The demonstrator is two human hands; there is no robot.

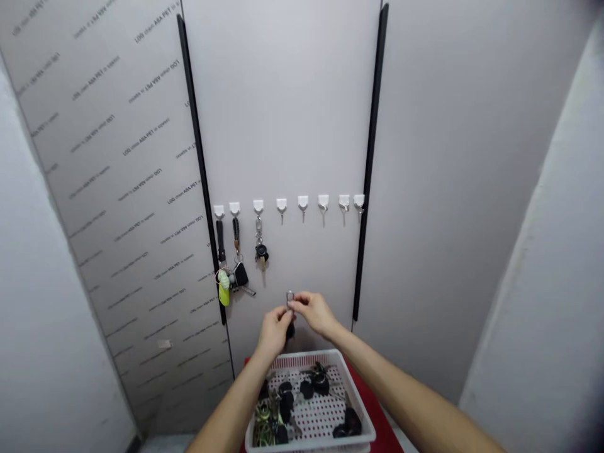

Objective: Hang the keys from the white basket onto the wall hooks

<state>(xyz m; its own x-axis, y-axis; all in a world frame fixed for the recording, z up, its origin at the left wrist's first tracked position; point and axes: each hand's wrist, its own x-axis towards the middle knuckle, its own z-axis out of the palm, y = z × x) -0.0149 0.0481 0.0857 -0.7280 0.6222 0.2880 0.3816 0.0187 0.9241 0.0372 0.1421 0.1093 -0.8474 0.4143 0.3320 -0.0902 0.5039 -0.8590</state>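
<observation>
Above the near end of the basket, both of my hands meet on one keychain (290, 295). Its metal loop sticks up from between the fingers, and a dark part dangles underneath. My left hand (272, 332) pinches it lower down, while my right hand (317, 312) grips near the loop with thumb and fingertips. Much of the keychain is hidden by my fingers. Below, a white perforated basket (336, 412) holds several dark keys and key fobs (321, 381), with green-and-clear ones (263, 415) at its left side.
A row of several white hooks (302, 202) is fixed to the pale door panel. Three at the left carry key sets, one with a yellow-green tag (223, 293). Long black handles (370, 163) flank the panel. A red surface (372, 402) lies under the basket.
</observation>
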